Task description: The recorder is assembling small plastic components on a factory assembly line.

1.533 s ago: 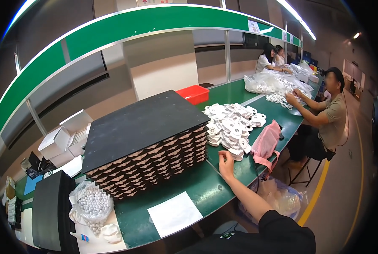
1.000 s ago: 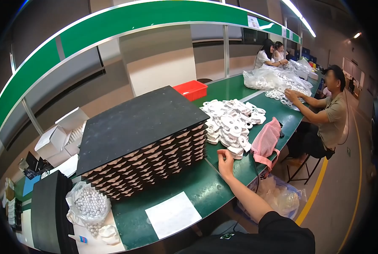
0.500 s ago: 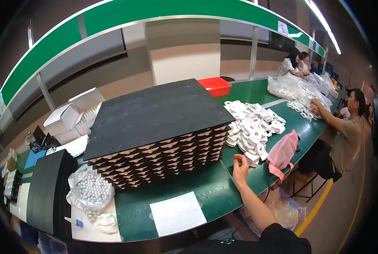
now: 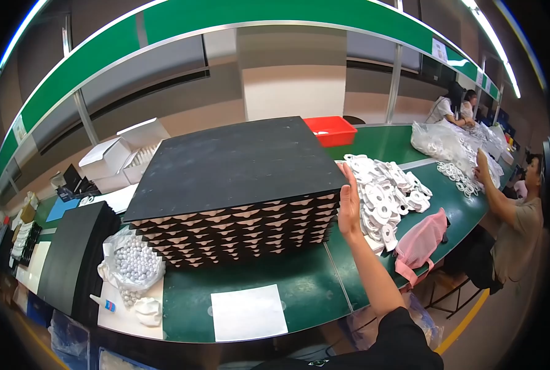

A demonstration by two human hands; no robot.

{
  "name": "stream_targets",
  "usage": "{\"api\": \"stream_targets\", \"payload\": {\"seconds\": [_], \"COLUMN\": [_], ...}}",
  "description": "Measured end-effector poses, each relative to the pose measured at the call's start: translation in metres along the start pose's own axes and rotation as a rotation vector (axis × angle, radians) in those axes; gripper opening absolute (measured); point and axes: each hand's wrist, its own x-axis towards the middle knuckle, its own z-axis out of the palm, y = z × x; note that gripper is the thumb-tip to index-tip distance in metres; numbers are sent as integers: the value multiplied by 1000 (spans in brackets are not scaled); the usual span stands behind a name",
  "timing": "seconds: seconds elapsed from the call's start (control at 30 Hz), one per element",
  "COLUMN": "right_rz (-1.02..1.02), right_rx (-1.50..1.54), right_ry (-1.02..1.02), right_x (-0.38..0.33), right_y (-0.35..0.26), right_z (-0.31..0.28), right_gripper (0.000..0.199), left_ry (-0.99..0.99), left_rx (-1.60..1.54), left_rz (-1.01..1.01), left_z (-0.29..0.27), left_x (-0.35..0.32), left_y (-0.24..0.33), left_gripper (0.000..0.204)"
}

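Note:
My right hand [image 4: 349,206] is raised at the right front corner of a tall stack of black boards [image 4: 238,166]. Its fingers are stretched upward and the palm faces the stack's side; whether it presses on the boards I cannot tell. Pale, wavy-edged pieces show between the layers along the stack's front. Just beyond the hand lies a heap of flat white ring-shaped parts [image 4: 383,197], partly hidden by my fingers. My left hand is outside the picture.
A white paper sheet [image 4: 248,313] lies near the green table's [image 4: 188,308] front edge. Left are a bag of small balls [image 4: 138,259], a glue bottle [image 4: 103,302] and black boards [image 4: 71,259]. A red bin [image 4: 333,131], pink bag [image 4: 422,242] and co-worker [image 4: 515,222] are right.
My right hand has risen from the table beside the white parts to the stack's right corner, and its curled fingers have straightened. The whole view has shifted slightly.

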Motion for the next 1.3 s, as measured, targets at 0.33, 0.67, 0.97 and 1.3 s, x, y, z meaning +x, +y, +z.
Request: {"api": "stream_targets", "payload": {"seconds": [0.33, 0.67, 0.97, 1.3], "right_rz": [45, 89, 215, 475], "right_rx": [-23, -23, -82, -29], "right_ry": [51, 141, 376, 208], "right_x": [3, -2, -103, -169], "right_y": [12, 8, 24, 28], "right_z": [22, 16, 19, -2], "right_gripper": [52, 51, 30, 28], "left_ry": [-22, -162, 305, 97], "left_rx": [-157, 350, -73, 92], "left_rz": [-89, 559, 2476, 2188], "left_z": [-8, -39, 15, 13], "left_x": [-13, -131, -209, -216], "left_y": [-26, 147, 250, 252], "left_gripper": [16, 30, 9, 7]}}
